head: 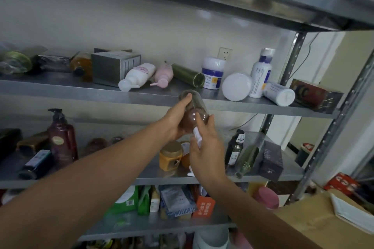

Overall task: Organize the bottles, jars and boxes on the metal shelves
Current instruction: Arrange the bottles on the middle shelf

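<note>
Metal shelves (60, 89) are a jumble. On the mid shelf most things lie on their sides: white bottle (137, 75), pink bottle (163, 75), green tube (188, 74). There's a grey box (113, 68) to their left & a white jar (212, 72) upright to the right.

The clear bottle (194, 107), w/ brown liquid, is off the shelf, held in the air just in front of that shelf's front lip. Left hand (178, 121) wraps its body, thumb up the side. Right hand (204, 147) is just below, at the bottle's lower end, holding a white piece (197, 137), prob. a cap or pump, can't tell which. Hands are close together.

Step, I'd judge: sorting out the bottle before shelving it. Next: lift it over the lip & stand it upright on the bare strip in front of the pink bottle & green tube. That spot is tight, and a nudge could set the lying bottles rolling. Headroom under the shelf above looks ample.
</note>
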